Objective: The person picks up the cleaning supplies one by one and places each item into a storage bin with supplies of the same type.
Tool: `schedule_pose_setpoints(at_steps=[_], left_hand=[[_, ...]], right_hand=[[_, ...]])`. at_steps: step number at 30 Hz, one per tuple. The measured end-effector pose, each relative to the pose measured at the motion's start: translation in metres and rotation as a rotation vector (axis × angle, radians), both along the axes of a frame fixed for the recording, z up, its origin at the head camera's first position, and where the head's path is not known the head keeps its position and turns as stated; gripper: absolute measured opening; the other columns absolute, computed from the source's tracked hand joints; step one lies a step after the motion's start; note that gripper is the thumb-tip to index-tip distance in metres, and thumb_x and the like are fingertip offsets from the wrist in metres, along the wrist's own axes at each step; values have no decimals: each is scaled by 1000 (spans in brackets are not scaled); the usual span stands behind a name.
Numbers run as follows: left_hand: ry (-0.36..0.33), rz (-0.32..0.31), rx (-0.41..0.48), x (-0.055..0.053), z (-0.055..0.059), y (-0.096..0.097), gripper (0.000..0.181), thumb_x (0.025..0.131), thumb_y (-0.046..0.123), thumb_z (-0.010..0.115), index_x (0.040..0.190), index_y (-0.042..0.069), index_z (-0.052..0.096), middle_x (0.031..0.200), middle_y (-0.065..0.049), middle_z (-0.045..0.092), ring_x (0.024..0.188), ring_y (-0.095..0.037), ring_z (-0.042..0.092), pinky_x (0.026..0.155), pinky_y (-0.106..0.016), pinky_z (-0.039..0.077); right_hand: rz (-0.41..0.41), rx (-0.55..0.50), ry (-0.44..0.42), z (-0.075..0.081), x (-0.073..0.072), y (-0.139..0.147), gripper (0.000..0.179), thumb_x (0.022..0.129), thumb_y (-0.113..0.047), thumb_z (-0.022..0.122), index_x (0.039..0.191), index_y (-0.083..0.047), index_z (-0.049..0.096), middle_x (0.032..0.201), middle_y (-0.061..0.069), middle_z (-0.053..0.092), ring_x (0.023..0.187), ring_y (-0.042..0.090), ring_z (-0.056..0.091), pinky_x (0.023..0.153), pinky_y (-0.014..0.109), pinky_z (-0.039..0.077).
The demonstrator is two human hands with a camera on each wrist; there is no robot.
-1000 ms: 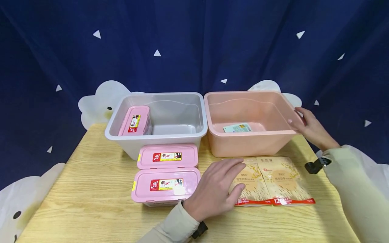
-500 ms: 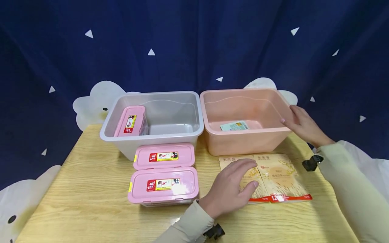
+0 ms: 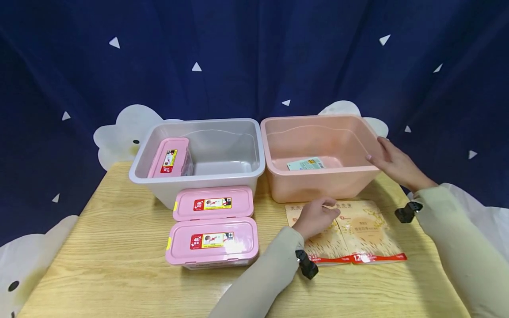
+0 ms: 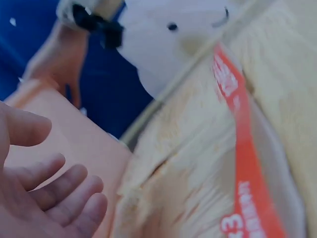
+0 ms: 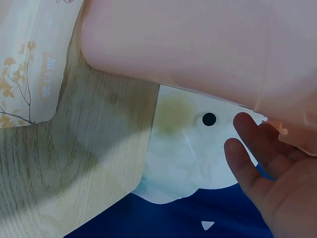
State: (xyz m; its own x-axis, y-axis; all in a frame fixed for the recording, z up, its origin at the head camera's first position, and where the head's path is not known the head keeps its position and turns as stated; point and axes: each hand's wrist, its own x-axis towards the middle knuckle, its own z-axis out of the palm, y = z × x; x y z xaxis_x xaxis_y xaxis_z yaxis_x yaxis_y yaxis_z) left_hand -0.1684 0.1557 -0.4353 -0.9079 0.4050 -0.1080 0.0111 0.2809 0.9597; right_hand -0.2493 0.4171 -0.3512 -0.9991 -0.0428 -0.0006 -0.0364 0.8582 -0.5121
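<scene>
Two beige soft packs with red lower bands and plant prints lie side by side before the peach bin. My left hand is over the upper half of the left pack, its fingers loosely bent and holding nothing in the left wrist view. The right pack lies uncovered. My right hand rests at the bin's right rim, thumb over the inner side. In the right wrist view its fingers hang fairly straight outside the bin wall. A pale green-and-white packet lies in the bin.
A grey bin stands left of the peach one, with a pink-lidded box inside at its left. Before it lie two more pink-lidded boxes, a rear box and a front box. A navy curtain hangs behind the table.
My left hand has moved forward and right over the left pack, toward the peach bin. The right hand stays at the bin's rim. The head view has shifted slightly.
</scene>
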Motion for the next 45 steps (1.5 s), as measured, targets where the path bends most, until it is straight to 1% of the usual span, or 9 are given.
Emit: schedule_pose_setpoints(at_steps=[4, 8, 15, 21, 27, 30, 35, 41, 45], left_hand=[[19, 17, -115, -11, -9, 13, 35, 95, 29, 65, 128, 18, 65, 127, 3, 68, 112, -11, 64, 90, -26, 52], [69, 26, -181, -15, -18, 20, 34, 94, 25, 66, 126, 17, 65, 124, 2, 68, 109, -12, 64, 91, -27, 52], [126, 65, -198, -19, -32, 23, 32, 92, 20, 66, 124, 14, 68, 124, 1, 70, 107, -13, 64, 92, -25, 51], [138, 151, -178, -19, -39, 30, 31, 90, 16, 68, 120, 12, 70, 119, -1, 72, 111, -18, 65, 94, -27, 52], [62, 177, -116, -21, -41, 33, 29, 89, 15, 70, 119, 15, 70, 117, 1, 71, 104, -13, 64, 91, -27, 52], [41, 172, -91, -23, -40, 33, 29, 90, 15, 70, 119, 16, 70, 116, 2, 70, 105, -12, 63, 93, -26, 51], [64, 145, -66, -25, -38, 33, 32, 90, 15, 70, 122, 17, 69, 113, 0, 69, 92, -8, 60, 85, -23, 51], [88, 57, 10, -26, -36, 32, 35, 90, 14, 70, 125, 15, 67, 119, -3, 69, 96, -11, 65, 83, -18, 50], [49, -18, 83, -29, -36, 31, 35, 90, 10, 70, 125, 11, 66, 121, -6, 67, 100, -10, 65, 84, -17, 51]], right_hand=[[-10, -12, -10, 0, 1, -3, 90, 97, -53, 49, 160, -10, 2, 160, 33, 17, 141, 57, 24, 110, 72, 23], [-16, -27, -8, -2, 1, -6, 90, 97, -53, 50, 161, -11, 2, 161, 31, 17, 142, 55, 24, 110, 72, 23], [-19, -14, 18, -2, 1, -12, 87, 97, -53, 50, 160, -13, 8, 158, 32, 24, 139, 54, 29, 109, 70, 26], [-21, -25, 16, 0, 2, -14, 86, 96, -52, 51, 160, -14, 8, 157, 32, 25, 138, 53, 30, 109, 70, 26], [-33, -24, -16, 0, 3, -12, 89, 96, -55, 50, 161, -15, 3, 160, 32, 21, 141, 54, 27, 110, 72, 25], [-41, -24, -32, 0, 3, -10, 91, 96, -56, 50, 161, -15, 1, 161, 31, 18, 142, 54, 25, 110, 73, 24], [-37, -29, -29, -1, 2, -7, 90, 96, -54, 50, 161, -16, 0, 161, 31, 17, 142, 55, 25, 109, 74, 24], [-48, -29, -18, 0, 3, -5, 89, 96, -54, 50, 161, -17, 1, 160, 31, 19, 140, 55, 27, 108, 74, 26], [-53, -28, -24, 0, 5, -4, 90, 96, -55, 50, 161, -17, 1, 160, 31, 20, 139, 54, 28, 108, 73, 26]])
